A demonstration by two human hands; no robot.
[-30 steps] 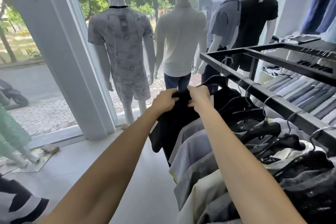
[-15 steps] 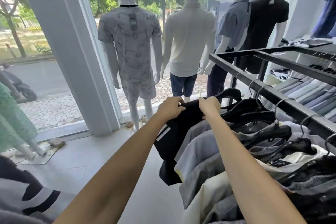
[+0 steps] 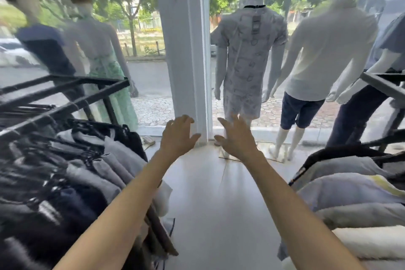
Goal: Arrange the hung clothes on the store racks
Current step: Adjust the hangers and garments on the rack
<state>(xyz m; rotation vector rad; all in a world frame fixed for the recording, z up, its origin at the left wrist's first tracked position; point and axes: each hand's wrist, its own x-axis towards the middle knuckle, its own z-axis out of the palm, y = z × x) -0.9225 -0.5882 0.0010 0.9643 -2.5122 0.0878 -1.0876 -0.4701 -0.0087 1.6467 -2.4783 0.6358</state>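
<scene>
both hands, left and right, spread wide, holding nothing, between two blurry, seemingly full racks.

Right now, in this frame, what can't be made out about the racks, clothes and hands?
Head view only:
- Left rack and its clothes: motion blur smears hangers and garment edges; separate pieces can't be counted.
- Right rack: cut off by the right edge; its clothes show only partly.
- Left hand and right hand: open, holding nothing; palms face away, unseen.
</scene>
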